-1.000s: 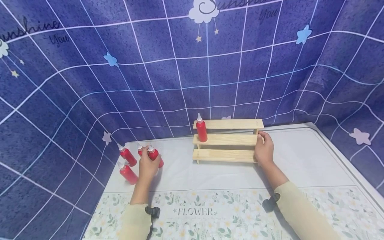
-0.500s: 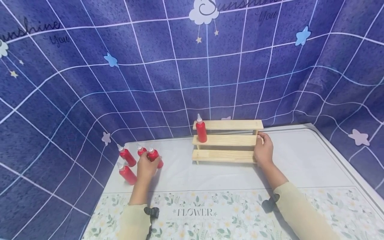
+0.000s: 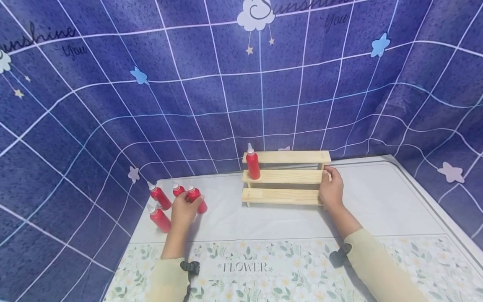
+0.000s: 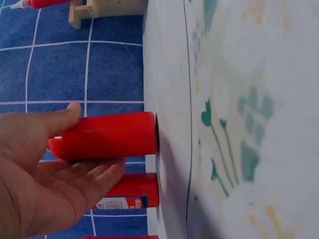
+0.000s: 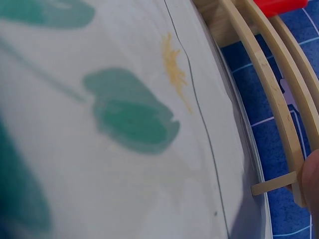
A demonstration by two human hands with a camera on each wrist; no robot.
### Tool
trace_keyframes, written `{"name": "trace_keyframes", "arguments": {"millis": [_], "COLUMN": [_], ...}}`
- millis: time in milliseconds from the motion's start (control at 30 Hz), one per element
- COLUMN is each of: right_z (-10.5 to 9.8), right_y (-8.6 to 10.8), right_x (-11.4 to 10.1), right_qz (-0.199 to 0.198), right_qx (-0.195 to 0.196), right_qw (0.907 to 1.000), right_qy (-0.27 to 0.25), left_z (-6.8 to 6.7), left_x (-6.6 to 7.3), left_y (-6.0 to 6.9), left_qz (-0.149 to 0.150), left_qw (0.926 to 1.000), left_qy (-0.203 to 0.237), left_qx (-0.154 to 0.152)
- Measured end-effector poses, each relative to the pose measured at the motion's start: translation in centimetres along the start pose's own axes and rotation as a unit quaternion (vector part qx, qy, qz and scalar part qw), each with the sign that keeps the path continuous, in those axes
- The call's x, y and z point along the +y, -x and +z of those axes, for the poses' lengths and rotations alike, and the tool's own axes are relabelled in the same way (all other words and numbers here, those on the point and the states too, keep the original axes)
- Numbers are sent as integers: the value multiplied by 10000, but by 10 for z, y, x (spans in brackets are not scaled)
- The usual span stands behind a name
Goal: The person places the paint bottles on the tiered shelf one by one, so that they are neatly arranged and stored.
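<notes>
My left hand pinches a red squeeze bottle with a clear pointed nozzle, at the left of the table. In the left wrist view, the thumb is on one side of that bottle and the fingers are on the other; its base is at or just off the tabletop. My right hand holds the right end of a three-tier wooden rack. Only part of this hand shows at the right wrist view's edge, on the rack. Another red bottle stands upright on the rack's middle tier, at its left end.
Two more red bottles stand left of my left hand, one farther back and one nearer. Another bottle is partly hidden behind that hand. A floral mat covers the front; a blue curtain hangs behind the table.
The bottle in my left hand has shifted slightly right and toward me. My right hand stays on the rack, which has not visibly moved.
</notes>
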State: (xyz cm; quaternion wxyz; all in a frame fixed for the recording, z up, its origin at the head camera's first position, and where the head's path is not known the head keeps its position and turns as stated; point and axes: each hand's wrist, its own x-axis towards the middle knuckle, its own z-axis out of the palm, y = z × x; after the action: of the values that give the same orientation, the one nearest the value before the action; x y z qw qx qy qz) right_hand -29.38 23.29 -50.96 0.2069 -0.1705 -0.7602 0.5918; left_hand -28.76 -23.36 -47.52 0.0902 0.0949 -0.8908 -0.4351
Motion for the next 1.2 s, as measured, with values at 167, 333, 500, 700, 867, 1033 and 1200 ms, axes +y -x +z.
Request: {"name": "trace_keyframes", "arguments": {"millis": [167, 333, 500, 700, 867, 1033, 1200], "right_z": [0, 1, 1, 0, -1, 0, 0], "right_y": [-1, -1, -2, -3, -2, -1, 0], "right_x": [-1, -1, -1, -3, -1, 1, 0], "right_qz": [-52, -49, -92, -185, -128, -128, -89], "right_qx": [56, 23, 44, 55, 39, 47, 50], "right_qw": [10000, 10000, 9999, 9998, 9999, 9999, 9999], "right_qy": [-14, -2, 36, 29, 23, 5, 19], "left_z": [5, 7, 7, 7, 10, 12, 14], "left_x": [-2, 1, 6, 8, 6, 7, 9], "left_y": [-3, -3, -3, -5, -4, -3, -1], "left_qz": [56, 7, -6, -99, 50, 209, 280], "left_qw": [9999, 9998, 9992, 9984, 9987, 9977, 9964], "left_qy": [114, 138, 258, 317, 193, 350, 404], "left_qx": [-117, -152, -293, -458, -469, -534, -684]}}
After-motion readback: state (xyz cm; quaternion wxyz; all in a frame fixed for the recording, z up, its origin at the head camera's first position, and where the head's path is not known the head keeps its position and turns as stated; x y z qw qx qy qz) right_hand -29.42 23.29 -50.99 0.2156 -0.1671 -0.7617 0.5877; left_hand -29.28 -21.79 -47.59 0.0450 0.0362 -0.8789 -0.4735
